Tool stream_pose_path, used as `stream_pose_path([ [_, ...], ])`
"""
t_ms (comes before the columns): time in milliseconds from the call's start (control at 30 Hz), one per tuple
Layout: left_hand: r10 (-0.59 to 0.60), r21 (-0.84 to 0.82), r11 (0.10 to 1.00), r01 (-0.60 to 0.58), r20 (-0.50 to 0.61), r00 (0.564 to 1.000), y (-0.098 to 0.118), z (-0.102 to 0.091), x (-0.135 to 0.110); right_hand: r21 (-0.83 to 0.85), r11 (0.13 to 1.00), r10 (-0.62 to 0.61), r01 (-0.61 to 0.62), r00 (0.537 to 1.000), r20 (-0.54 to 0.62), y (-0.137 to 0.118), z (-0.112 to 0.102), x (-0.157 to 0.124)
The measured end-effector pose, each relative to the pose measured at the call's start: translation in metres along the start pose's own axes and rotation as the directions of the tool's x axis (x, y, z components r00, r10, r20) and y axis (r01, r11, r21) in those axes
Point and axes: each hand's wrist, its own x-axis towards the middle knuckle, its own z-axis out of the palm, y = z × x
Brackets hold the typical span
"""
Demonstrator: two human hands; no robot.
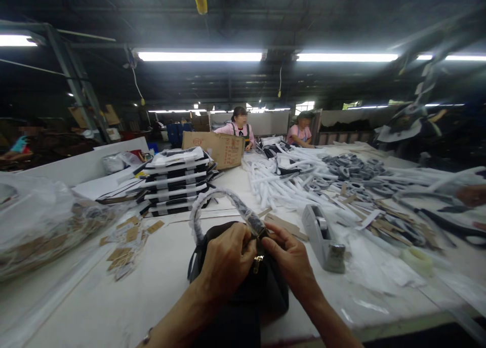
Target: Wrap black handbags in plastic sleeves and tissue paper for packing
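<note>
A black handbag (271, 287) rests on the white table near its front edge. Its arched handle (218, 193) is wrapped in clear plastic and stands up. My left hand (230, 257) is closed at the top of the bag, its fingers pinched by the handle's right end; what exactly they grip is hidden. My right hand (290, 254) pinches the right base of the handle between thumb and fingers. A small gold zipper pull (257, 263) hangs between my two hands.
A grey tape dispenser (322, 239) stands to the right, near a tape roll (417, 261). Tags (123, 254) lie left, before stacked black-and-white pieces (176, 181). Wrapped handles (281, 178) are heaped behind. Two people work beyond a cardboard box (216, 148); another person's hand (471, 195) is far right.
</note>
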Motion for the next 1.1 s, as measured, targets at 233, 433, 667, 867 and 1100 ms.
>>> stream_pose_path([
  [233, 0.067, -0.001, 0.998, -0.067, 0.003, 0.998, -0.007, 0.007, 0.002, -0.103, 0.992, -0.084, 0.078, 0.995, -0.051, -0.004, 0.000, -0.002],
  [433, 0.143, 0.051, 0.989, -0.140, -0.066, 0.988, -0.003, -0.001, 0.004, -0.079, 0.995, -0.058, 0.057, 0.998, -0.010, -0.005, -0.001, -0.004],
  [667, 0.233, 0.164, 0.959, -0.232, 0.016, 0.972, 0.008, -0.010, 0.016, -0.210, 0.968, -0.150, 0.134, 0.987, -0.061, -0.007, 0.009, -0.007],
  [867, 0.212, 0.309, 0.918, -0.248, 0.145, 0.966, 0.005, -0.010, 0.019, -0.282, 0.944, -0.191, 0.173, 0.981, -0.036, -0.003, 0.013, -0.007],
  [1100, 0.088, 0.448, 0.871, -0.201, 0.261, 0.961, 0.006, -0.007, 0.022, -0.398, 0.887, -0.271, 0.235, 0.962, -0.036, -0.001, 0.014, -0.005],
])
